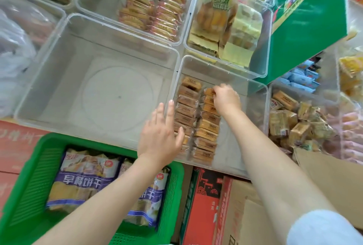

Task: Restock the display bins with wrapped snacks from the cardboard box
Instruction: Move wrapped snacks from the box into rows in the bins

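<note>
We curled our right hand [225,100] round a brown wrapped snack [209,92] inside the clear plastic display bin [255,91]; our left hand [160,136], its grip wide, pressed straight fingers against that bin's left wall.

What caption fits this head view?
Right hand arranging brown wrapped snacks in a clear bin, left hand steadying.
</note>
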`<state>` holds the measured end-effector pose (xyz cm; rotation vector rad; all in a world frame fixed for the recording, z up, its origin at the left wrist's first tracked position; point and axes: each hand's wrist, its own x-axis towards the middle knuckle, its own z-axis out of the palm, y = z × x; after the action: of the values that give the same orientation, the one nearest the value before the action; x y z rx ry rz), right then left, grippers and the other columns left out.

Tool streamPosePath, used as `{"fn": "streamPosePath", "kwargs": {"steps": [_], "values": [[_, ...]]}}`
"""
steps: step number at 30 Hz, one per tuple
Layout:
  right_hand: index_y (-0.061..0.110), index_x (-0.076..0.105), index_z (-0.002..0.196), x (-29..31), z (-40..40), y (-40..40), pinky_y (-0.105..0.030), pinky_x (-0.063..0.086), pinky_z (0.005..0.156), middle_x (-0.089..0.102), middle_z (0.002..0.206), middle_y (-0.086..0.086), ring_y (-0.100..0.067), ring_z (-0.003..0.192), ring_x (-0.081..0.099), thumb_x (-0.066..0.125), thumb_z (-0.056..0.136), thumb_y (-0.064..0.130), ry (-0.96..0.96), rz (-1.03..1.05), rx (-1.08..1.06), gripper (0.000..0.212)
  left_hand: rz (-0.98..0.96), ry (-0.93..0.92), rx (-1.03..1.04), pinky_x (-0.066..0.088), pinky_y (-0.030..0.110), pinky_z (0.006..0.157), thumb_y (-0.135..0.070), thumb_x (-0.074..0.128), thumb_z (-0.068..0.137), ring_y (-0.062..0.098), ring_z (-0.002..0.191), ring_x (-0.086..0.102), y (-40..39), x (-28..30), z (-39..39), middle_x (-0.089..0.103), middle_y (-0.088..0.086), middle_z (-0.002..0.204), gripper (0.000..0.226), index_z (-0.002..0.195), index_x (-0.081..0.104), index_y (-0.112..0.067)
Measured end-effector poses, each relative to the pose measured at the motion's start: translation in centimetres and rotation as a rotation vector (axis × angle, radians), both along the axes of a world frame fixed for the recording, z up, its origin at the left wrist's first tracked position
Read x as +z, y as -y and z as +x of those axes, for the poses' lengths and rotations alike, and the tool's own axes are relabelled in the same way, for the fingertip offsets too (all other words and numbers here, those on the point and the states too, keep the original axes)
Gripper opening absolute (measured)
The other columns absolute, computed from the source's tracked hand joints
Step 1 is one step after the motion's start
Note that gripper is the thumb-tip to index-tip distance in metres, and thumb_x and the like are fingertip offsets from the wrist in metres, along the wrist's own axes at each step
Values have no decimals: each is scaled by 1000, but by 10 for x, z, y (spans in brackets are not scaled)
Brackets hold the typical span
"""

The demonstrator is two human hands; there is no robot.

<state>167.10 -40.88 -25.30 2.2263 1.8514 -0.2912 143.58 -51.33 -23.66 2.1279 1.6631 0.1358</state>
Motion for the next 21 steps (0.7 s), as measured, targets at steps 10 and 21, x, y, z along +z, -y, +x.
{"fn": "streamPosePath", "kwargs": {"steps": [10, 21], "values": [[17, 65, 130, 52, -14, 41, -40, 49, 100, 63, 134, -7, -27, 118, 58, 41, 101, 20, -216, -96, -70, 38, -64, -18, -11, 51, 42, 97, -47, 31, 102, 33, 136, 45, -3, 7, -3, 31, 22, 158, 76, 160, -8, -18], [21, 74, 99, 206, 18, 228, -43, 57, 77, 70, 78, 6, -16, 75, 68, 55, 97, 18, -711, 523, -289, 19, -35, 21, -140, 29, 45, 116, -32, 51, 97, 37, 145, 30, 87, 76, 34, 24, 23, 160, 64, 153, 32, -9]]}}
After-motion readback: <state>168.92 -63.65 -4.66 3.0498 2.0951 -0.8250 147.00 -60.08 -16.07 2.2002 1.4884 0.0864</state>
